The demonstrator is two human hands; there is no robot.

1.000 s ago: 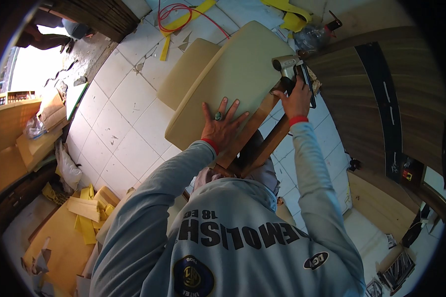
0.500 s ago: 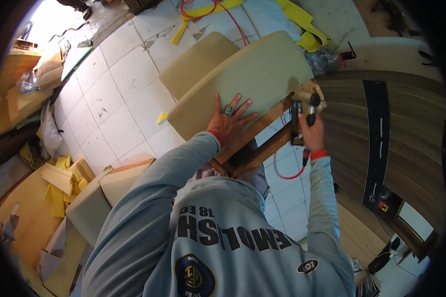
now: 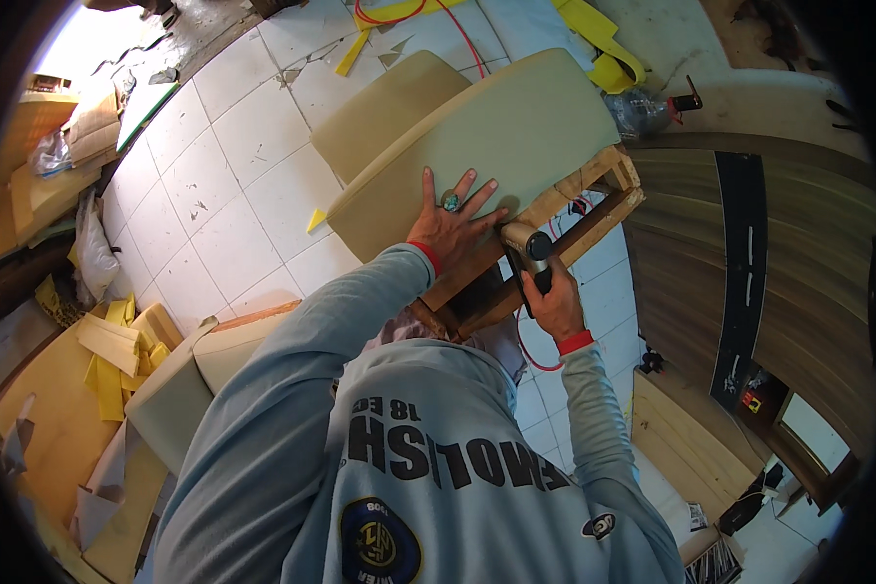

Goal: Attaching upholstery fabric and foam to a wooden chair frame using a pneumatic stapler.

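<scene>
My left hand (image 3: 450,226) lies flat with spread fingers on a pale greenish-beige foam pad (image 3: 516,127) and wears a ring with a turquoise stone. The pad covers one side of a wooden frame (image 3: 579,192) whose bare rails show along the right. In my right hand (image 3: 557,304) is a pneumatic staple gun (image 3: 527,241), gripped by its handle. Its nose is over the rail close to my left fingertips; whether it touches the wood is hidden. A red air hose (image 3: 530,355) loops below the gun.
Behind the frame, another beige foam piece (image 3: 384,112) is on the white tiled floor (image 3: 238,127). Yellow foam scraps (image 3: 115,365) and a cushioned block (image 3: 170,384) are at left. A clear plastic bottle (image 3: 638,112) is beyond the frame; a brown wood-grain panel (image 3: 672,234) stands at right.
My right hand has moved the staple gun from the frame's far right end leftward and nearer, close to my left hand. My left hand stays on the pad.
</scene>
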